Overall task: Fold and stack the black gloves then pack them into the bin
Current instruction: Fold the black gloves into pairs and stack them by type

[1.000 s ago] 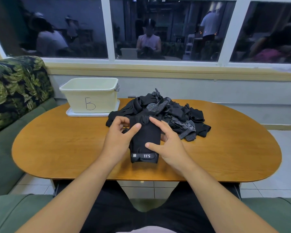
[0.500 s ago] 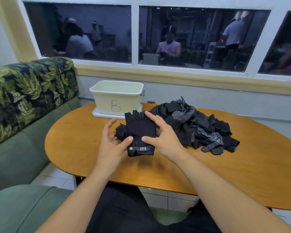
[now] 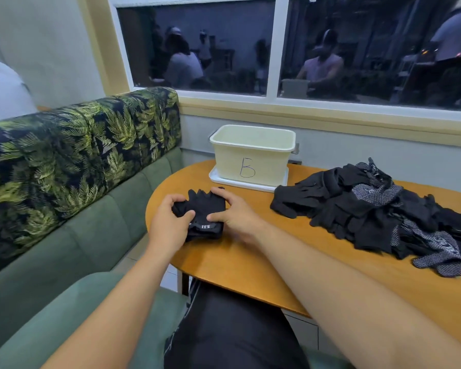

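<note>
A black fingerless glove [image 3: 205,213] is held between both hands at the left end of the wooden surface [image 3: 250,265], in front of the bin. The left hand [image 3: 171,222] is closed on the glove's left edge, thumb pressed on top near the cuff, fingers curled over the bunched thumb part. The right hand [image 3: 234,213] is clamped on the right edge, thumb set beside the white cuff label, fingers wrapped over the far top corner. The glove is seen lying flat, cuff toward the person, cut finger ends pointing toward the bin; whether it rests fully on the surface cannot be told. The cream bin [image 3: 252,155], marked "B", is seen standing on a white tray [image 3: 250,183] just beyond the glove, not touching it. A loose pile of black gloves [image 3: 370,209] with some grey dotted ones is spread on the surface to the right, well apart from the right hand. A green sofa [image 3: 64,209] with leaf-print cushions is seen at left.
</note>
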`<state>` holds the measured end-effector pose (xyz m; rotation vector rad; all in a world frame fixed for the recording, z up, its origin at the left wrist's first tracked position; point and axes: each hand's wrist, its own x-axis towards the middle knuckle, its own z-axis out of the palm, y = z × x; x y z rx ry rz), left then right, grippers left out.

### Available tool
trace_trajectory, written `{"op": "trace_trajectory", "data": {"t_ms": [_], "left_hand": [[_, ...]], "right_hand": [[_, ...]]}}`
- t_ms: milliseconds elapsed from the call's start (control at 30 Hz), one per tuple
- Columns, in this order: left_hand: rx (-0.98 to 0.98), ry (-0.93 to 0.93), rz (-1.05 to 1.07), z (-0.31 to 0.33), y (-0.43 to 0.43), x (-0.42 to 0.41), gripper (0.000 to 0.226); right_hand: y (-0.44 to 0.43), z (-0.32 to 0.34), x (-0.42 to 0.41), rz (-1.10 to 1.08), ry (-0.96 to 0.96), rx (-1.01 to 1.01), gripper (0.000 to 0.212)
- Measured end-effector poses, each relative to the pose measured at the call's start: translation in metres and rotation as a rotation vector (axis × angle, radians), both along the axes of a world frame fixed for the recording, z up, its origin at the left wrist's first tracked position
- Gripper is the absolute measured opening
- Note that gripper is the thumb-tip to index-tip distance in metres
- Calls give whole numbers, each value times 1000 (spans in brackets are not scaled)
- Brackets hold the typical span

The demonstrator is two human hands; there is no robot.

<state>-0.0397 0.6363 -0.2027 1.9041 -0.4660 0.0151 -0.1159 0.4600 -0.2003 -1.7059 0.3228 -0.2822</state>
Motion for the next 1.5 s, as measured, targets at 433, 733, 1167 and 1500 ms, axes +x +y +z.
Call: {"op": "trace_trajectory", "data": {"t_ms": [433,733,1167,1500], "left_hand": [[679,-281,-239,14,-44,-4,48],[957,-218,-268,-29,-45,22,66],[1003,-189,-199,-19,-69,112,65],[1072,-329,-157,-16,-72,117,68]], "right_hand": [[-30,-37,-32,-172,173,-816,47],[-32,-42,-41,-126,239,-1076,48],[-37,-48,-40,-123,215,-1037,49],[-36,-44,-41,-115,217,-1005,48]]}}
